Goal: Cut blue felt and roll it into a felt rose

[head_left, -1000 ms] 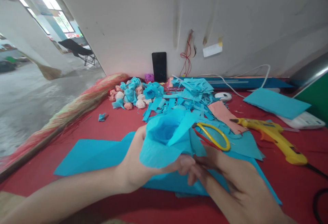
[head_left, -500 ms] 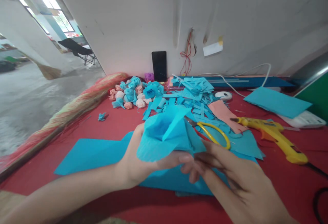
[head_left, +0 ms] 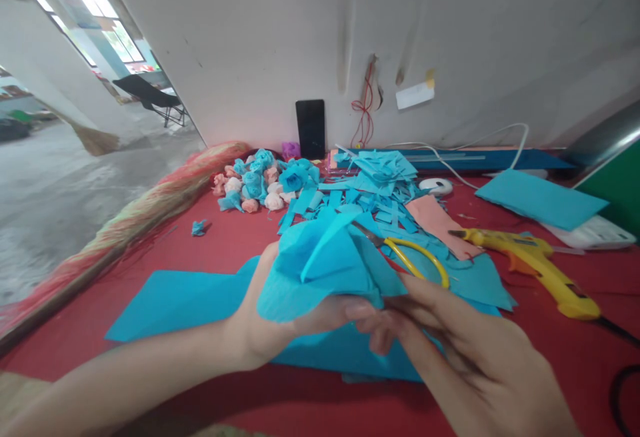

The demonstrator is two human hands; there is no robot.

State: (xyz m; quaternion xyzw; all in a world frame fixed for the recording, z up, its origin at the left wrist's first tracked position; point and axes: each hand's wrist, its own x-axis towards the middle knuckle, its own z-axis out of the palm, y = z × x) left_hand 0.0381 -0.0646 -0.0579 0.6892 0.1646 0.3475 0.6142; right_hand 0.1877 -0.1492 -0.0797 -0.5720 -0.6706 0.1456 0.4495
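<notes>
Both of my hands hold a blue crepe paper flower [head_left: 320, 260] above the table, its petals flaring up and to the left. My left hand [head_left: 265, 323] is closed round its lower part, the thumb pressed along the base. Fingers of my right hand [head_left: 470, 343] pinch the flower's right end, touching my left fingertips. Under the hands lie flat blue crepe paper sheets [head_left: 175, 300]. Just behind the flower rest scissors with yellow handles [head_left: 420, 260], partly hidden by it. The flower's base is mostly covered by my fingers.
Finished paper flowers [head_left: 255, 180] sit in a heap at the back left, beside cut blue paper strips [head_left: 375, 183]. A yellow glue gun [head_left: 535, 263] lies right, near a pink paper piece [head_left: 443, 223] and folded blue paper [head_left: 543, 197]. A black phone [head_left: 311, 129] leans on the wall.
The flower has tilted and turned slightly to the left in my hands, and its petals fold over the centre more. My right fingers have shifted slightly right along its base.
</notes>
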